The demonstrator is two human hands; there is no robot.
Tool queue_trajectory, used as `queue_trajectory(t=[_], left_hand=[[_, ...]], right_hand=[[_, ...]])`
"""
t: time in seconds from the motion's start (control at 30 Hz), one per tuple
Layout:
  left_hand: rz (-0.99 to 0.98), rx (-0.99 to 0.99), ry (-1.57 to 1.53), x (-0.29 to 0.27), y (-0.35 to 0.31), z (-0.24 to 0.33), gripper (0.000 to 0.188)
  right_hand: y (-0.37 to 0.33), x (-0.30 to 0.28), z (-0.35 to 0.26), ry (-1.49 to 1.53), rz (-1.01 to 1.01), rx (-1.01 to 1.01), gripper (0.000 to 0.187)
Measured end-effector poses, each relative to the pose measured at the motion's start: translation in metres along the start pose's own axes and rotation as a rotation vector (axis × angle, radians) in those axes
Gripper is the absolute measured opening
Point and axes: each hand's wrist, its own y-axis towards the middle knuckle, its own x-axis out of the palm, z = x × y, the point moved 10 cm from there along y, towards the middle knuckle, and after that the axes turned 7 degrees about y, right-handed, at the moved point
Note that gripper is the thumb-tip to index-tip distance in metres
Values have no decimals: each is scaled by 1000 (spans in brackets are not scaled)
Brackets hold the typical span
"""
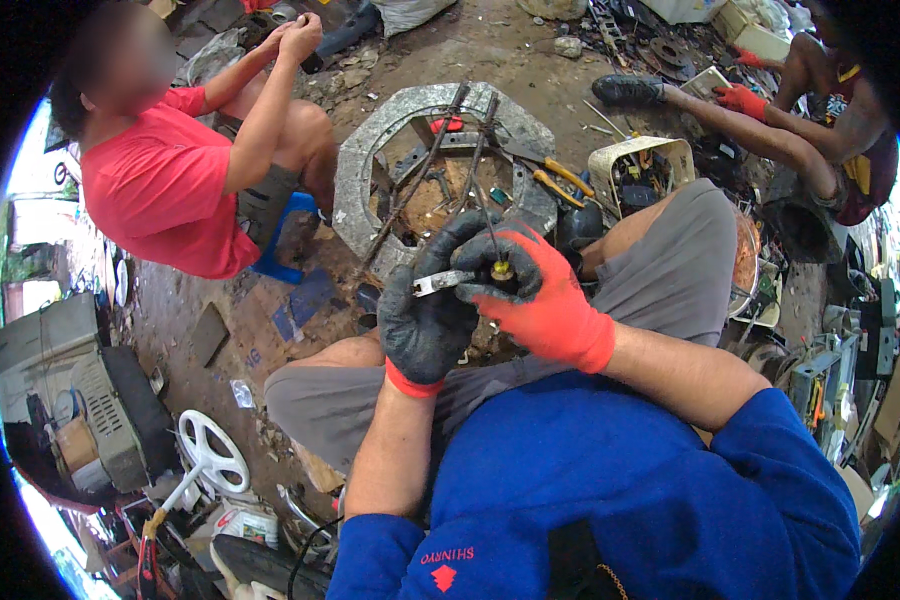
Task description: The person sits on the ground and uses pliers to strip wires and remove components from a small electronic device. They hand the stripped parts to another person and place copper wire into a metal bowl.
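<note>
Both my hands are gloved and close together in front of my lap. My left hand [422, 330], in a black-palmed glove with a red cuff, is closed around a small light-grey piece [442, 283] with a slot at its end; its kind is not clear. My right hand [550, 305], in a red-backed glove, is closed on a screwdriver [501, 270]. Its yellow-and-dark handle end faces up and its thin shaft points away from me. The right fingertips touch or nearly touch the grey piece. My fingers hide where the shaft's tip and the piece might meet.
Ahead stands an octagonal stone-like ring [365, 150] with metal bars [425, 165] across it and small parts inside. Yellow-handled cutters [560, 180] lie at its right, beside a bin of scrap [660, 150]. One person sits at left, another at right. A white wheel [213, 452] lies lower left.
</note>
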Motion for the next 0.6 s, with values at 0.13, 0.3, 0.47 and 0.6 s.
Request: queue_trajectory(t=[0.13, 0.3, 0.47, 0.6], left_hand=[[-28, -44, 50, 0, 0, -4, 86], [101, 15, 311, -2, -3, -3, 86], [180, 122, 359, -7, -3, -3, 79], [161, 177, 204, -20, -2, 14, 73]], right_hand=[[4, -7, -17, -59, 40, -43, 46], [8, -9, -15, -204, 43, -67, 41], [10, -10, -16, -246, 51, -62, 39], [6, -14, 0, -183, 14, 60, 49]])
